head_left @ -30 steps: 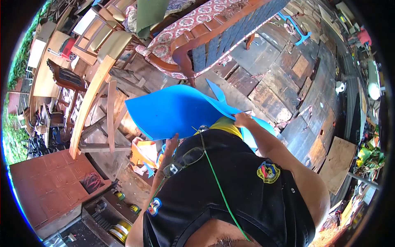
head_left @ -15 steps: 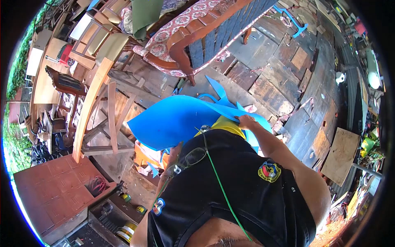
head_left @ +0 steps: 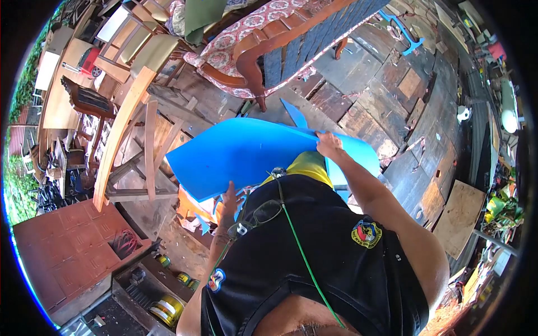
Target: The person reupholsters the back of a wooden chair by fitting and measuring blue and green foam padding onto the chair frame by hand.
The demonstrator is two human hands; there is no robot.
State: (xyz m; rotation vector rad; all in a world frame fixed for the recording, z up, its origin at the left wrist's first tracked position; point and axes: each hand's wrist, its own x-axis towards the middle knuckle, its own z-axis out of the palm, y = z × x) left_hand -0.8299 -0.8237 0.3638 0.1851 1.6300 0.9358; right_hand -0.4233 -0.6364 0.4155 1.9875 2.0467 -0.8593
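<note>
A large blue foam sheet is spread in front of my body, its right part folded or curled over near my legs. My right hand grips the sheet's upper edge right of the middle, fingers closed over it. At the near left edge, my left hand holds the sheet, with one digit showing on top and the other fingers partly hidden. A pointed blue offcut lies on the floor just beyond the sheet. Smaller blue scraps lie by an orange piece close to my left hand.
Ahead stands a carved wooden sofa with patterned upholstery. A wooden frame and stacked chairs crowd the left. A reddish-brown cabinet and yellow cans sit lower left. A plywood board lies at right.
The blue sheet has been raised and spread flatter, its left corner shifting leftward. My right hand has moved up and slightly left with its edge; my left hand shows more, further up.
</note>
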